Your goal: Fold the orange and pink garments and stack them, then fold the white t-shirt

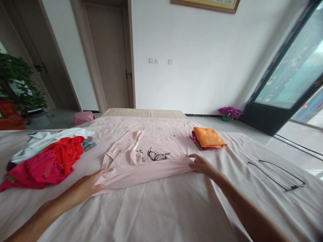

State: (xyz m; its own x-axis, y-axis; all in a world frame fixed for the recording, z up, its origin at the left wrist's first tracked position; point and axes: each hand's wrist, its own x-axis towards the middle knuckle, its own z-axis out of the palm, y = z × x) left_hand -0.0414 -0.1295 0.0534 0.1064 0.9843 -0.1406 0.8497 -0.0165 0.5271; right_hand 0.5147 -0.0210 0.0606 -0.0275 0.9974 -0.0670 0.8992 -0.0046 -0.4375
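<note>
A pale sheet (156,215) is covering the work surface. The pink shirt (143,173) is lying on it, centrally. From the shirt, a loose clothes pile (60,156) is occupying 9 o'clock; a folded stack (209,137), 2 o'clock. The left hand (94,183) (8 o'clock) and right hand (202,165) (3 o'clock) are clamping fabric between thumb and fingers. Eyeglasses (294,187) are resting farther toward 3 o'clock.

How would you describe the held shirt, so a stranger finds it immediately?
On the sheet, look between the clothes heap and the folded stack. There lies the pink shirt, held by the left hand and right hand; it alone shows a black drawing.
</note>
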